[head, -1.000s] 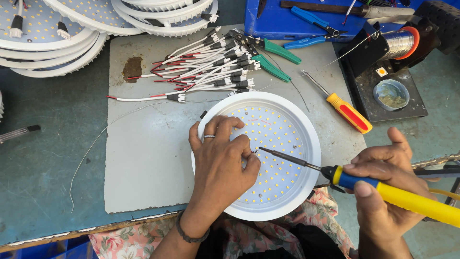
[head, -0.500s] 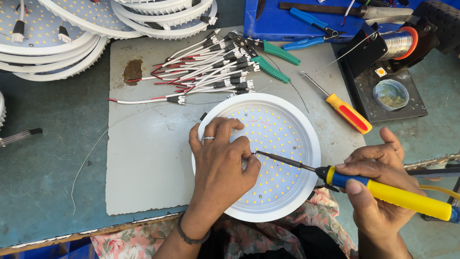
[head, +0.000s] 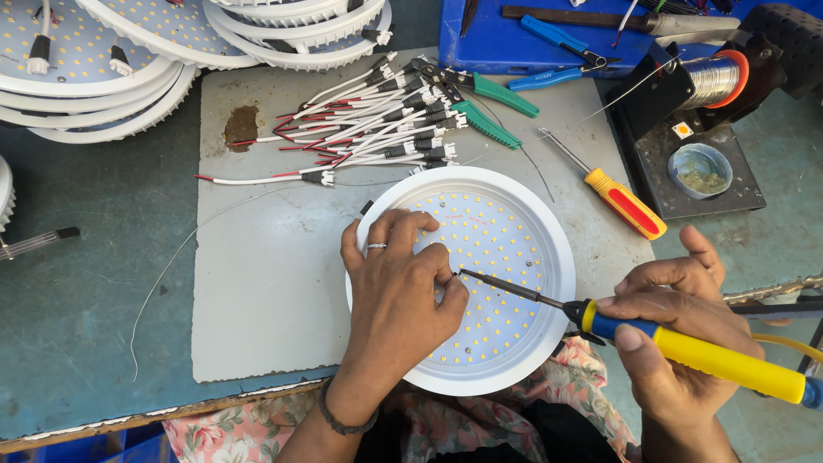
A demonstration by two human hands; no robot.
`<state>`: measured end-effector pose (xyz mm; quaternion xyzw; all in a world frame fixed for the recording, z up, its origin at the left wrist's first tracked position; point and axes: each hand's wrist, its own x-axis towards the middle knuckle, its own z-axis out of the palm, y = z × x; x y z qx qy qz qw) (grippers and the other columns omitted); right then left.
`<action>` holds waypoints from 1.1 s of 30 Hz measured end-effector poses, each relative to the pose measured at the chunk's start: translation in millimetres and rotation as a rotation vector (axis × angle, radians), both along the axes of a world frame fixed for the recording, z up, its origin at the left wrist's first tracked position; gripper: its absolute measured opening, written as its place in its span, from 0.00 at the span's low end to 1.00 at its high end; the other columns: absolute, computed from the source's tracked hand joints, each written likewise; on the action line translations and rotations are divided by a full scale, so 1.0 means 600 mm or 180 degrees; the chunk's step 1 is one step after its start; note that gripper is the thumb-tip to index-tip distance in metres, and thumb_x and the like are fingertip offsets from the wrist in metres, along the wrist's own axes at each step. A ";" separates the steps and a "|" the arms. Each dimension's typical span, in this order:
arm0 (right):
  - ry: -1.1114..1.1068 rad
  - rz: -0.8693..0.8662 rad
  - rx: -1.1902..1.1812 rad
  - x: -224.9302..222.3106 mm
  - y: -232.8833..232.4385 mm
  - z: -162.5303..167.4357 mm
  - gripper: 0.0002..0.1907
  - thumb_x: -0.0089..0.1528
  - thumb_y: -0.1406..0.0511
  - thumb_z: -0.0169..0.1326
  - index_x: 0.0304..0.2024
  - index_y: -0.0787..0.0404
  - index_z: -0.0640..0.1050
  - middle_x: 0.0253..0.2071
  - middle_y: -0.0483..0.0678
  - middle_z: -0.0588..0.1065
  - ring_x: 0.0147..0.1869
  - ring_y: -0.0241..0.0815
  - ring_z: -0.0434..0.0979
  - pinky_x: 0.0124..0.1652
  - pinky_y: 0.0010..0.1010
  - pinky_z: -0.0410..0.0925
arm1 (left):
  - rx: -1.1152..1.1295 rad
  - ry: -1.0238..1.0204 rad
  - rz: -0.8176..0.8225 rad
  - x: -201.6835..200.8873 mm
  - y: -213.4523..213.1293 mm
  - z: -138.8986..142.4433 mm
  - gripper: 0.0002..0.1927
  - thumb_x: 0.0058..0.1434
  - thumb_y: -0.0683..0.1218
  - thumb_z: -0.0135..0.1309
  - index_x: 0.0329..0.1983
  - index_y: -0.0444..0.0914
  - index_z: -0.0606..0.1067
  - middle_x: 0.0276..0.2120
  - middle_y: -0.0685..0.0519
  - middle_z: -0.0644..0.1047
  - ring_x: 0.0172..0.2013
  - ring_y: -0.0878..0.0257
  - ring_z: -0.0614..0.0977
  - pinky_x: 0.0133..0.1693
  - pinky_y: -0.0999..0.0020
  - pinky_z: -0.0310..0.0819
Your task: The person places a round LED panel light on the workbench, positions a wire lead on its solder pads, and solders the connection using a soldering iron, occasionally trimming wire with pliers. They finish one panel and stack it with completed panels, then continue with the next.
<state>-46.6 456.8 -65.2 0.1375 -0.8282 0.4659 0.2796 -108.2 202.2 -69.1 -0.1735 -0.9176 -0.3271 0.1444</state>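
A round white LED light panel point(head: 506, 249) studded with small yellow diodes lies on a grey mat point(head: 266, 291) in front of me. My left hand point(head: 399, 291) rests on the panel's left half, fingers curled and pinching something tiny at the board; what it pinches is hidden. My right hand point(head: 677, 334) grips a soldering iron point(head: 686, 351) with a yellow and blue handle. Its thin metal tip reaches left and meets the board right at my left fingertips.
A bundle of white and red connector wires point(head: 369, 129) lies behind the panel, green-handled pliers point(head: 484, 107) beside it. An orange screwdriver point(head: 621, 201), solder spool stand point(head: 716, 81) with flux tin point(head: 699, 171), blue tool tray point(head: 531, 34), and stacked white panels point(head: 111, 77) ring the mat.
The soldering iron has slid slightly left and up, so its tip now sits at my left fingertips. My left hand has stayed on the panel.
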 end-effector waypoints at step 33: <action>0.0133 0.0030 -0.0228 0.002 0.005 -0.002 0.13 0.65 0.57 0.58 0.38 0.60 0.81 0.35 0.43 0.79 0.43 0.35 0.76 0.77 0.38 0.49 | 0.0002 0.0054 0.0001 0.001 0.000 0.001 0.07 0.45 0.45 0.62 0.17 0.40 0.76 0.50 0.48 0.74 0.58 0.51 0.70 0.61 0.36 0.45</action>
